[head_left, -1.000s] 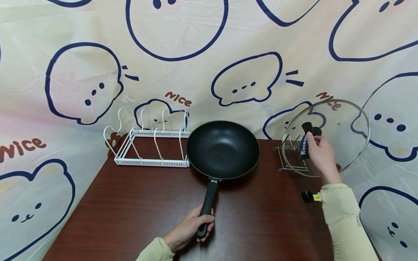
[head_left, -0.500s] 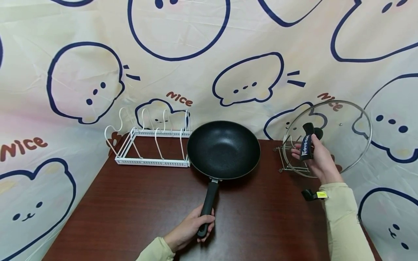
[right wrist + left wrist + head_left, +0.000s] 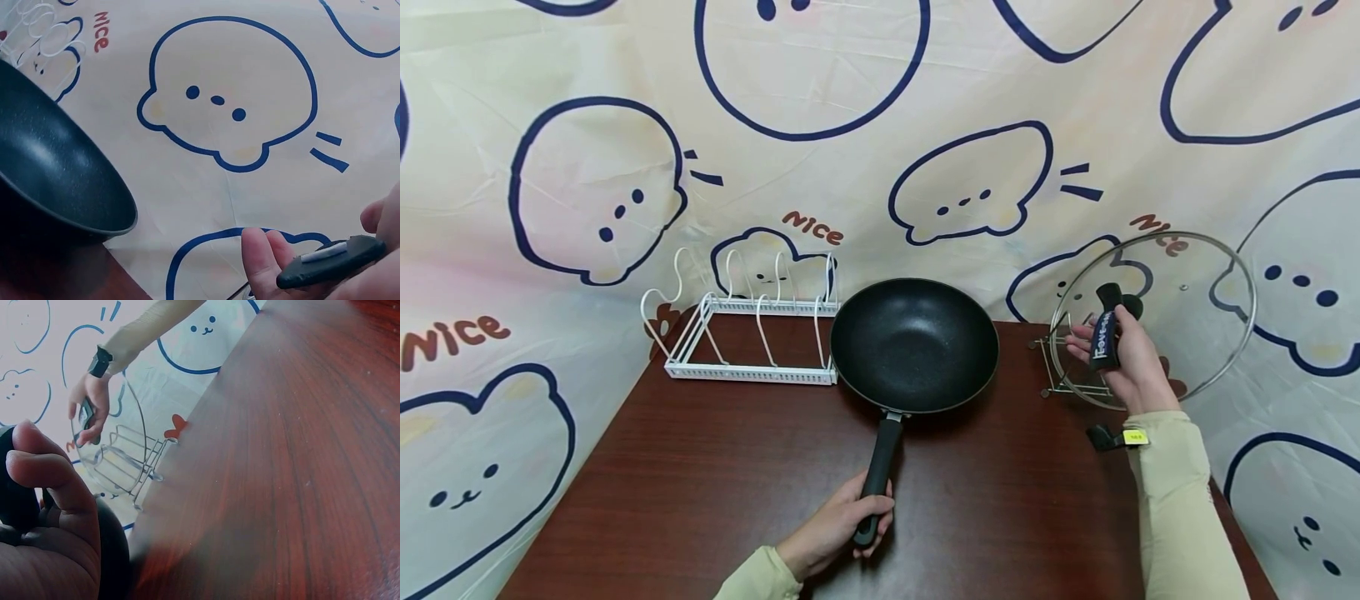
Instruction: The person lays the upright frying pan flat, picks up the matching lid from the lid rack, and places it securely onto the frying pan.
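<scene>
In the head view, my left hand point(image 3: 842, 517) grips the black handle point(image 3: 880, 462) of a dark frying pan point(image 3: 913, 342), fingers and thumb wrapped round its end. The left wrist view shows this left hand point(image 3: 56, 500) close up. At the right, a glass lid point(image 3: 1206, 333) with a metal rim stands upright in a small wire rack point(image 3: 1052, 379). My right hand point(image 3: 1135, 362) is at the lid's black handle point(image 3: 1103, 333), its fingers loosened and extended behind it, the thumb beside it. In the right wrist view, the lid handle point(image 3: 331, 262) lies between thumb and spread fingers.
A white rack point(image 3: 748, 375) with curved dividers stands at the back left, right beside the pan. The brown wooden table point(image 3: 715, 483) meets a wall cloth point(image 3: 820, 183) printed with cartoon shapes. A black strap device point(image 3: 1108, 437) hangs at the right wrist.
My right hand has loosened from the lid's handle, its fingers straightening out behind it, and the wrist has turned. The lid, the pan and my left hand keep their places.
</scene>
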`<move>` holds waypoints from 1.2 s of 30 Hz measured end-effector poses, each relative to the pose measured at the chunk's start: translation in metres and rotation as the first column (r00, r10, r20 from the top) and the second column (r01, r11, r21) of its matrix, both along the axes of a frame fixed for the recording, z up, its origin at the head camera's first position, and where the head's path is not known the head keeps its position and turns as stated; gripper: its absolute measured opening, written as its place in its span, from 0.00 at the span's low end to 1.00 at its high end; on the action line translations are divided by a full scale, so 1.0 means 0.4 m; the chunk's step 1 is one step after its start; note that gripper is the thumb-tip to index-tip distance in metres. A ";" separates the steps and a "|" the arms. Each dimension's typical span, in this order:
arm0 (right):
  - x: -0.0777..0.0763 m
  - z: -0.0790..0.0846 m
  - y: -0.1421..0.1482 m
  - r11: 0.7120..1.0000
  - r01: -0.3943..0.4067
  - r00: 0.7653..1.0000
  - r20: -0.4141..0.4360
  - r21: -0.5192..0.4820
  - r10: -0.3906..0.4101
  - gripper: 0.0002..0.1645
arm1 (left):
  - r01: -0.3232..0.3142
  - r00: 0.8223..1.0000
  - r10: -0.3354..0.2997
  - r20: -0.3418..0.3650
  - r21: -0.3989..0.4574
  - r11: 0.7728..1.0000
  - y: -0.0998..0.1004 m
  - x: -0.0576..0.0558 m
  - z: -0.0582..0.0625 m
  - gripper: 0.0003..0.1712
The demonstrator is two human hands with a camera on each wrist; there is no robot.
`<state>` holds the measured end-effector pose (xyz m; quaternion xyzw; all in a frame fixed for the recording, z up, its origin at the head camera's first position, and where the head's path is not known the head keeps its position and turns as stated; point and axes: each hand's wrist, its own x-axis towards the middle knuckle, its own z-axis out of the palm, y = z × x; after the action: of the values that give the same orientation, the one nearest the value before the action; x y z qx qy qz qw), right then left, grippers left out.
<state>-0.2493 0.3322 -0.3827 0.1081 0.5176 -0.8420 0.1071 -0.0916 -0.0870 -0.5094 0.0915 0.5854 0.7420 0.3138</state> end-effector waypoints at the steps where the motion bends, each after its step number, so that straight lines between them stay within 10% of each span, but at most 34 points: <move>1: -0.002 0.000 -0.001 1.000 0.000 1.000 0.006 0.002 0.000 0.47 | 0.000 1.000 0.000 0.000 0.001 1.000 0.000 0.000 0.000 0.13; 14: -0.015 0.006 -0.002 0.999 0.038 0.999 0.040 -0.018 -0.037 0.28 | -0.002 1.000 0.002 0.016 -0.001 1.000 -0.001 0.001 0.000 0.10; 36: -0.020 -0.004 -0.004 0.995 0.041 0.999 0.009 -0.092 -0.041 0.29 | 0.004 1.000 -0.004 -0.002 0.009 1.000 -0.001 0.001 0.002 0.09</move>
<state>-0.2574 0.3306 -0.3841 0.1167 0.4754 -0.8666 0.0965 -0.0911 -0.0872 -0.5087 0.0947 0.5823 0.7438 0.3143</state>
